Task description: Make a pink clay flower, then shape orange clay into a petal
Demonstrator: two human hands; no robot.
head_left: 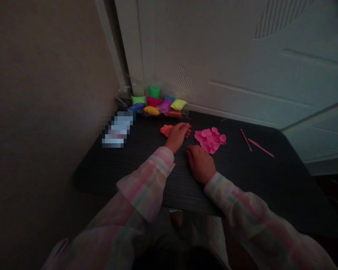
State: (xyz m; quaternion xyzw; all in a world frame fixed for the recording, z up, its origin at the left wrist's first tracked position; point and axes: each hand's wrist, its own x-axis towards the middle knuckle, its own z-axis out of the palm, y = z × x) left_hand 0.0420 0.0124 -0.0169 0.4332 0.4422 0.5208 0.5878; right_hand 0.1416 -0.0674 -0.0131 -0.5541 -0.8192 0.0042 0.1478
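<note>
My left hand (178,135) is over the middle of the dark table, beside a lump of orange modelling clay (166,130) that it partly covers. Its fingers are curled in, and whatever they may hold is hidden. Closer to me, my right hand (201,163) rests closed at the table top, thumb and fingers together; I cannot make out anything between them. Just beyond it lies a cluster of pink clay (210,140) with several small round, flattened pieces on and around it.
Colourful clay packets, among them a yellow one (179,104) and a green one (154,92), lie against the white panel at the back. A blurred pale rectangle (118,129) is at left. Two thin pinkish sticks (260,147) lie at right on the dark table (270,180).
</note>
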